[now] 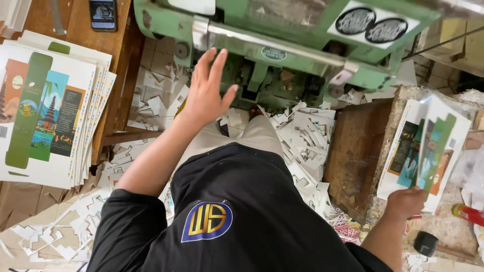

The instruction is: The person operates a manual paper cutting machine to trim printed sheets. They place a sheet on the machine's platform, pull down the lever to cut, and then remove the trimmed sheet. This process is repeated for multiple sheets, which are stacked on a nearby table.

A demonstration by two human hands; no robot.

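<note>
- Two hands are at work, well apart: the left hand (207, 89) is spread open, fingers splayed, hovering just in front of the green die-cutting press (282, 48) at the far side and holding nothing.
- The right hand (405, 201) is closed on the near edge of a printed carton sheet (434, 143), which lifts off the stack of printed sheets (403, 151) on the stone surface (403, 95) to the right.
- That sheet looks like thin card: light, fairly stiff across its width yet bowing where it hangs free. I'd judge an edge pinch with thumb on top suits it, kept clear of the printed middle, since a hard squeeze would crease it.
- A taller pile of uncut printed sheets (48, 111) sits on the wooden surface (75, 25) to the left, with a phone (103, 14) at its far end.
- White card offcuts (307, 136) litter the floor around the person's legs.
- A black-headed mallet (427, 244) and a red can (468, 213) lie near the right hand.
</note>
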